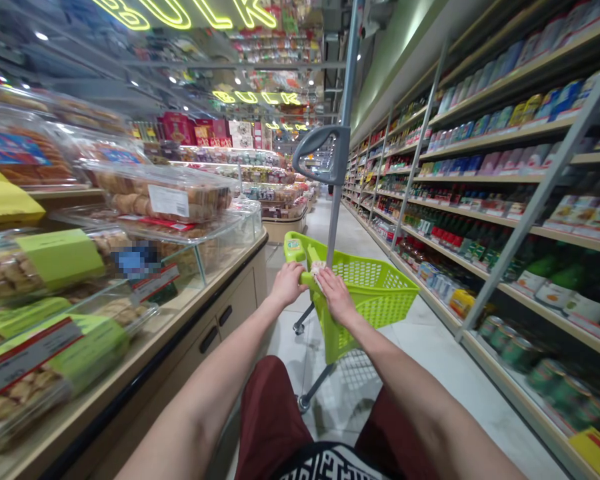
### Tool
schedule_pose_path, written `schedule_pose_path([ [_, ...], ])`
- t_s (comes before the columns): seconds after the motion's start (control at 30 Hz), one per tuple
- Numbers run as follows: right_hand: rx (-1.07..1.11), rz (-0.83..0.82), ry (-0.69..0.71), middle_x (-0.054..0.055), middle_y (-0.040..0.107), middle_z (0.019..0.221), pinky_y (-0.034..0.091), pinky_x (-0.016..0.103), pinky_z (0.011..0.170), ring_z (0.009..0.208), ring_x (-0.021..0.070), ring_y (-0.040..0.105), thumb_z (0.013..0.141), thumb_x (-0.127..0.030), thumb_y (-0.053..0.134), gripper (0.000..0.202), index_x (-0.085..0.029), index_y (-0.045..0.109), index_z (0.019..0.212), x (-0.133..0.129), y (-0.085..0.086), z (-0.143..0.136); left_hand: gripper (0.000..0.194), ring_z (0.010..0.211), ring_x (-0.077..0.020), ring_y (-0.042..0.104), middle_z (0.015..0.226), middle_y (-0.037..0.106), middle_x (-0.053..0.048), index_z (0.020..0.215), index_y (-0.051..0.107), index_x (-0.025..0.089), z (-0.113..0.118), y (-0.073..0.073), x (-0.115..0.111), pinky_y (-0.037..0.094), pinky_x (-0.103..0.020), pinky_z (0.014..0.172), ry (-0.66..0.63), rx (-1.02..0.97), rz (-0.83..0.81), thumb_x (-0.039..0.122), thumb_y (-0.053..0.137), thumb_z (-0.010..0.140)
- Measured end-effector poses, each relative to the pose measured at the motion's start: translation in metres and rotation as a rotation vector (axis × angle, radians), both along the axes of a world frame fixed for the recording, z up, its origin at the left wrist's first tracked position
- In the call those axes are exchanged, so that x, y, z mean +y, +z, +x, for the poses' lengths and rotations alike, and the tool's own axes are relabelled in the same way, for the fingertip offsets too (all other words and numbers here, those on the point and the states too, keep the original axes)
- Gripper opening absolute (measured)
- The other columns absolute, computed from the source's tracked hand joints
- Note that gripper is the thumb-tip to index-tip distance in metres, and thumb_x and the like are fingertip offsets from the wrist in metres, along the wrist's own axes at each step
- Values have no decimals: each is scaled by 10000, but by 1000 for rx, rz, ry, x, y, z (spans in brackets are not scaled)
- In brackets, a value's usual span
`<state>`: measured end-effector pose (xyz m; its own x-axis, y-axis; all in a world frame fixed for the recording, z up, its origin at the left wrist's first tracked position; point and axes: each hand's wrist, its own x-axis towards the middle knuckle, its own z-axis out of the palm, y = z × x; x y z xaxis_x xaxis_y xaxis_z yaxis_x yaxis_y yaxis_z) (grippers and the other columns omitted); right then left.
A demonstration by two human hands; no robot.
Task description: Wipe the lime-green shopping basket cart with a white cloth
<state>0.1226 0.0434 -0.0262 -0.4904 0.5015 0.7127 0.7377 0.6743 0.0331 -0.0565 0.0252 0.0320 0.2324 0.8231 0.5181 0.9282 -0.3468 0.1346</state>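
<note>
A lime-green shopping cart with a perforated basket stands in front of me, centre right. My left hand has its fingers wrapped round the cart's green handle, near its left corner. Beside it, my right hand presses a crumpled whitish wipe or tissue against the handle. A grey pole rises from the cart just beyond my hands, with a grey loop-shaped grip partway up.
On the left, a glass-edged counter bears clear boxes of baked snacks. Tall shelves of cans and bottles line the right side. A pale tiled aisle runs ahead between them. Cart wheels stand near my legs.
</note>
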Motion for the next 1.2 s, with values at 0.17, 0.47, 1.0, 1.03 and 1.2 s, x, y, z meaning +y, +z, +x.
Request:
schedule_pose_path([
  [0.17,11,31,86,80,391,1350,296,437,1006,1300,190,223,855,-85,340,480,-195,351,1322,8,1,14,373,1044,-216,424,1126,521,-23,1022,533,231,14,0,-4,387,-337,868,61,16,21,327,643,679],
  [0.47,180,46,58,118,488,1253,339,456,980,1257,203,310,802,-59,344,451,-149,472,1225,4,2,44,473,1110,-237,394,1152,508,-74,1160,436,195,57,3,-28,249,-419,984,25,92,54,361,550,733],
  [1.0,260,-85,-20,98,574,1142,404,386,951,1090,209,503,722,-163,356,428,-151,590,1080,-19,45,57,526,1247,-239,285,1300,421,-96,1251,362,187,66,-1,-11,171,-539,1035,-41,115,35,447,432,799],
  [1.03,243,-72,-57,95,578,1135,414,389,940,1078,212,512,716,-158,359,432,-158,592,1080,-16,43,63,547,1260,-240,265,1328,389,-105,1265,344,175,62,0,-10,164,-541,1038,-32,111,20,435,439,792],
  [1.2,227,-82,-277,102,630,1022,481,398,828,936,249,588,683,-180,382,407,-163,629,1006,7,37,97,634,1317,-262,130,1439,193,-102,1328,247,181,49,-2,-7,144,-569,1032,51,108,-49,382,456,764],
])
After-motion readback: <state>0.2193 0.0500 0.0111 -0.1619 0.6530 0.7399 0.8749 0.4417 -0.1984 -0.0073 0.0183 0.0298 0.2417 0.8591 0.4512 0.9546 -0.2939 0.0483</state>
